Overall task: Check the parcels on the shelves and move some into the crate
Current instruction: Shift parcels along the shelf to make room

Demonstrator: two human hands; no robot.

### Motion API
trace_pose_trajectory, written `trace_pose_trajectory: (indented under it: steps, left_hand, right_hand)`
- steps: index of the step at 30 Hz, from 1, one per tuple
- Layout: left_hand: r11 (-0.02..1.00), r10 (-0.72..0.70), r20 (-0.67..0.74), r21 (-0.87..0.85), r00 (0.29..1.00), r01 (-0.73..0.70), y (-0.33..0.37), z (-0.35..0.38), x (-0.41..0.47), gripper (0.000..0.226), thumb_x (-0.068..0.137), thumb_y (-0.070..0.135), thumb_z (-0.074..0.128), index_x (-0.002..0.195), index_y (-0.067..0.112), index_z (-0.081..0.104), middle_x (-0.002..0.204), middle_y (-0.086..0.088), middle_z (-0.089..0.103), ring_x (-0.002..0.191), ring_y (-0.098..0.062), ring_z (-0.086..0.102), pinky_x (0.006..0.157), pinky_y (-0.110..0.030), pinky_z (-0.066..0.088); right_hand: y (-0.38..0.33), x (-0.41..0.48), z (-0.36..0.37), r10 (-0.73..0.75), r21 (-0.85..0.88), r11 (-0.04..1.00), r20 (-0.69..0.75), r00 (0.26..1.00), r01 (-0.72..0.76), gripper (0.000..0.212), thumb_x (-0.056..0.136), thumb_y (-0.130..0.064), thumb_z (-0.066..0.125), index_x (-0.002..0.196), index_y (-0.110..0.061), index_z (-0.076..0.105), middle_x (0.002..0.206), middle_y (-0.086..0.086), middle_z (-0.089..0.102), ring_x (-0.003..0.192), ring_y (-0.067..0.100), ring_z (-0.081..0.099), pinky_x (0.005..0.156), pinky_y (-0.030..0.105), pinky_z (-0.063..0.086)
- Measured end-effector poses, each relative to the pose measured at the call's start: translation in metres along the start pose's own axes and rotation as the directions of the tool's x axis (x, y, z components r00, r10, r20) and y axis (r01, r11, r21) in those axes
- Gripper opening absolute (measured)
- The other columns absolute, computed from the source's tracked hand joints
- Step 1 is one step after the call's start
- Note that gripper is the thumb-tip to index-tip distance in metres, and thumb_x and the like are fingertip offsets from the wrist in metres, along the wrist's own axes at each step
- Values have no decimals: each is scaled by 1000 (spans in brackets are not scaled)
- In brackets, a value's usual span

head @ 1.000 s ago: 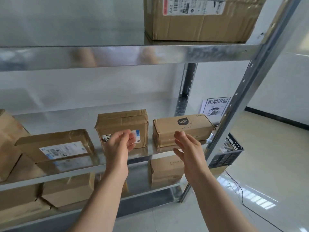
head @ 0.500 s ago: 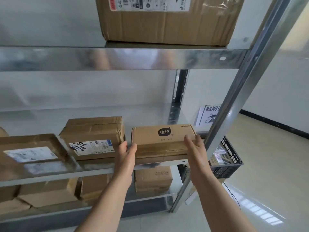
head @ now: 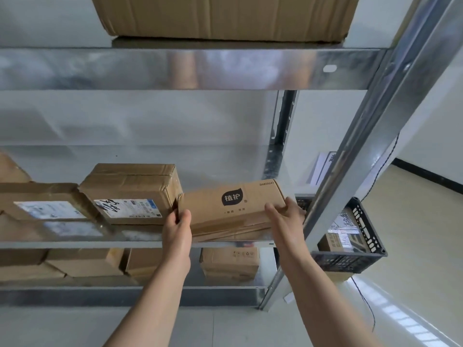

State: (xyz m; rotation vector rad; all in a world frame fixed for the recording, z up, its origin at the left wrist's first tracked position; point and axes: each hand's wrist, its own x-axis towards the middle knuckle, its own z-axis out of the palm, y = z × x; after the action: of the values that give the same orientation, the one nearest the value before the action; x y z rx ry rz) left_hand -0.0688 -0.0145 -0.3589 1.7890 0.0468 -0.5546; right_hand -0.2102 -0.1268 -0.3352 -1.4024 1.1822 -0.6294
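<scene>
Parcel with the dark logo (head: 233,209) is held between both hands. The left hand (head: 176,229) pinches its left end, thumb on the near face and fingers tucked in behind, just beside the labelled parcel (head: 130,194). The right hand (head: 285,216) wraps round the right-hand corner. One hand per end suits a long box: it steadies the load and lets it be turned for a look at each face.

The parcel sits skewed at the front lip of the middle shelf (head: 75,244), with its right end close to the steel upright (head: 350,159). Past that post, low on the floor to the right, is the black crate (head: 368,229), with parcels in it. That's likely where this one goes, and the swing out will need to clear the post.
</scene>
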Motion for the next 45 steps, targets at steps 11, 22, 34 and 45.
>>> trace_pose_trajectory:
  steps: [11, 22, 34, 45]
  left_hand:
    - [983, -107, 66, -146, 992, 116, -3, -32, -15, 53, 92, 66, 55, 131, 31, 54, 135, -1, 59, 121, -27, 55, 108, -51, 46]
    - [970, 12, 165, -241, 986, 29, 30, -62, -32, 56, 92, 74, 37, 105, 27, 64, 109, -3, 70, 101, -26, 67, 96, -45, 54]
    - [928, 193, 261, -362, 946, -89, 49, -77, -37, 19, 104, 28, 51, 111, 25, 69, 92, 2, 68, 85, -13, 60, 76, -30, 45]
    - [844, 259, 591, -523, 764, 119, 59, -98, -35, 48, 73, 46, 80, 109, 15, 76, 116, -17, 72, 101, -33, 72, 81, -50, 60]
  right_hand:
    - [-12, -33, -8, -234, -119, 969, -174, 957, 216, 43, 95, -9, 56, 137, -19, 59, 137, -3, 47, 127, 20, 46, 110, 37, 40]
    - [-25, -58, -15, -207, 126, 958, -321, 924, 258, 60, 90, -7, 56, 145, -31, 53, 126, -11, 58, 127, 15, 50, 115, 45, 40]
    - [-32, -62, -22, -161, 290, 923, -307, 938, 253, 70, 92, -2, 64, 154, -26, 43, 151, -6, 47, 138, 13, 46, 119, 41, 38]
    - [-32, -56, -13, -97, 335, 926, -233, 968, 174, 71, 93, -12, 66, 155, -33, 38, 152, 2, 49, 139, 27, 49, 116, 52, 37]
